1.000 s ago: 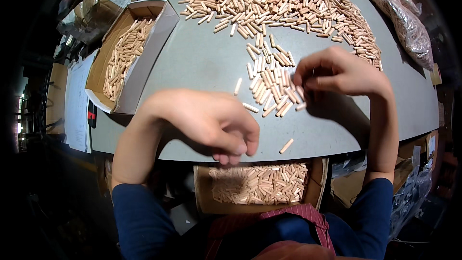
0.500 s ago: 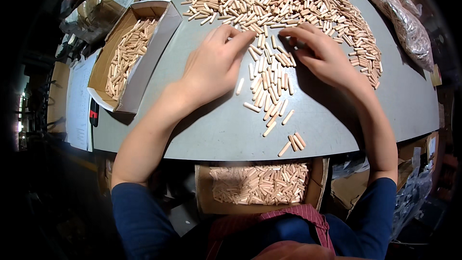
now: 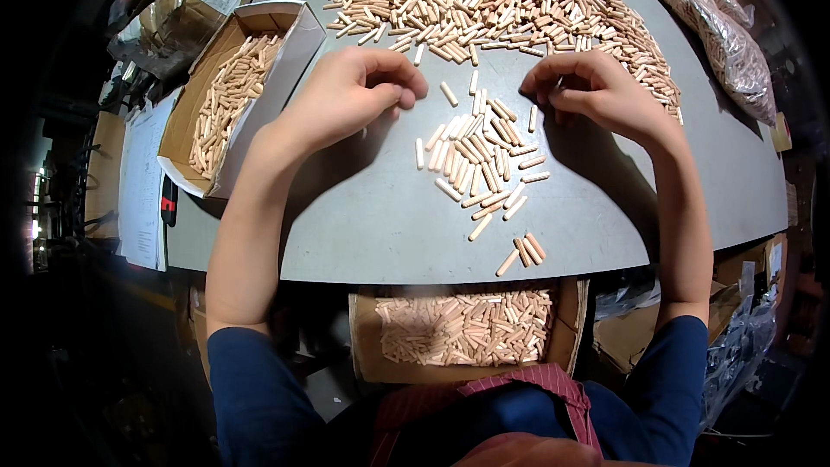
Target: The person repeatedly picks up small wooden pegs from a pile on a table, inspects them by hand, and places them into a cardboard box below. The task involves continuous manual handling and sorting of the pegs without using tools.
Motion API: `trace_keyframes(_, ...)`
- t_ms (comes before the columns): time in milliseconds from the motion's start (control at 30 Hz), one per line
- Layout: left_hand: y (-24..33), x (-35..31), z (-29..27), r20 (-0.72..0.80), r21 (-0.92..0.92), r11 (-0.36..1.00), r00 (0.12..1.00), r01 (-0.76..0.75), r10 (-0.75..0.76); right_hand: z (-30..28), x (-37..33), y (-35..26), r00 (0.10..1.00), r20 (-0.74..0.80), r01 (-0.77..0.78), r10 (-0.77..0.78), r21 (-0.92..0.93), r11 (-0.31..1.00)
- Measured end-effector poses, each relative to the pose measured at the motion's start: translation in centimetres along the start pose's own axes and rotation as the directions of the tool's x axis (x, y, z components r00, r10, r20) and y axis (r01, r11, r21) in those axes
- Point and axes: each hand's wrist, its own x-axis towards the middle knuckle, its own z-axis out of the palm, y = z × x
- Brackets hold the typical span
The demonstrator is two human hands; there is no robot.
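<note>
On the grey table, a loose cluster of short wooden dowel pins [image 3: 478, 151] lies between my two hands, toward the near edge. My left hand [image 3: 353, 93] hovers to the left of the cluster, fingers loosely bent, with a gap between index finger and thumb and no pin visible in it. On the other side, my right hand [image 3: 601, 93] is held with its fingers curved and apart from the thumb; it too shows nothing held. One single pin [image 3: 533, 118] lies just beside its fingertips. Beyond both hands spreads a big heap of dowel pins [image 3: 484, 0].
At the left stands an open cardboard tray [image 3: 298, 60] partly filled with pins. Below the table edge sits a cardboard box [image 3: 566, 329] full of pins. A clear bag of pins [image 3: 718, 43] lies at the right edge. Papers [image 3: 143, 182] and a red-and-black tool [image 3: 169, 201] are at far left.
Both hands have drawn apart and away from the heap's edge. The pins between them have shifted nearer me into a looser cluster, leaving a gap before the heap.
</note>
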Motion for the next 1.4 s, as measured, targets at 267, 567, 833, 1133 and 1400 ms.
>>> trace_keyframes(267,2.1,-1.5,1.0,0.464,-0.238,0.955,0.885,0.18,-0.051,-0.2,-1.4,-1.2,0.893,0.45,-0.075,0.015,0.115,0.991)
trace_keyframes(567,0.0,0.1,1.8,-0.084,-0.247,0.961,0.99,-0.127,0.11,-0.8,-1.6,-1.8,0.945,0.319,0.006,-0.077,0.219,0.976)
trace_keyframes(833,-2.1,1.5,4.8,-0.148,0.571,0.679,0.756,-0.462,0.638,3.5,1.8,2.0,0.92,-0.157,0.317,-0.358,-0.237,0.918)
trace_keyframes(1133,-0.6,0.1,3.9,-0.017,0.086,0.927,0.93,-0.365,0.368,0.7,0.0,0.2,0.982,0.158,0.069,-0.103,0.209,0.975)
trace_keyframes(1400,1.4,-0.6,1.9,0.21,-0.129,0.992,0.977,-0.002,0.029,-1.4,-1.4,-0.8,0.907,0.421,-0.078,0.026,0.107,0.991)
